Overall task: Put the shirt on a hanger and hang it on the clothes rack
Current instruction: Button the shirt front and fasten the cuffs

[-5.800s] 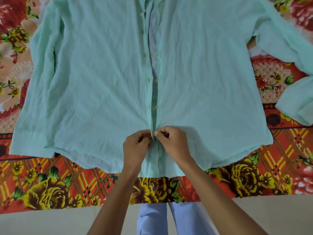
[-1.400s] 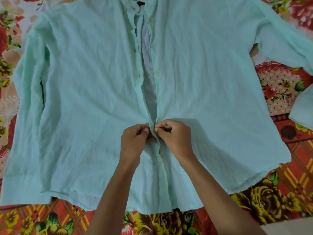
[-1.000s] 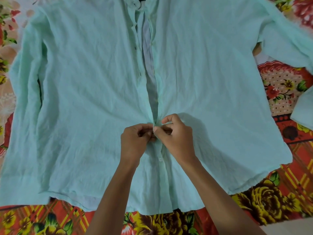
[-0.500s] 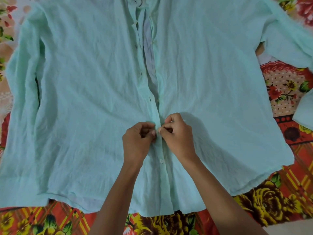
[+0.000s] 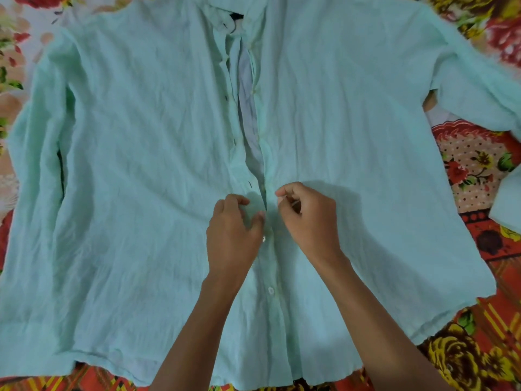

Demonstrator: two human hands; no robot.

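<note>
A mint-green long-sleeved shirt (image 5: pixel 141 179) lies flat, front up, on a floral bedsheet. Its lower front is buttoned, with two white buttons showing below my hands. Above them the front gapes and shows the paler inside. My left hand (image 5: pixel 234 235) pinches a fold of the left front edge at mid-chest. My right hand (image 5: pixel 307 218) is curled at the right front edge, its fingertips on the cloth. A small dark piece (image 5: pixel 235 16) shows in the collar opening; I cannot tell what it is. No clothes rack is in view.
The red, orange and yellow floral bedsheet (image 5: pixel 473 170) shows around the shirt. The right sleeve (image 5: pixel 479 88) stretches off the right edge, and its cuff (image 5: pixel 507 204) lies folded back at the right.
My hands have moved up the shirt front, button by button, and the closed part has grown. Since half a second ago they have drawn a little apart.
</note>
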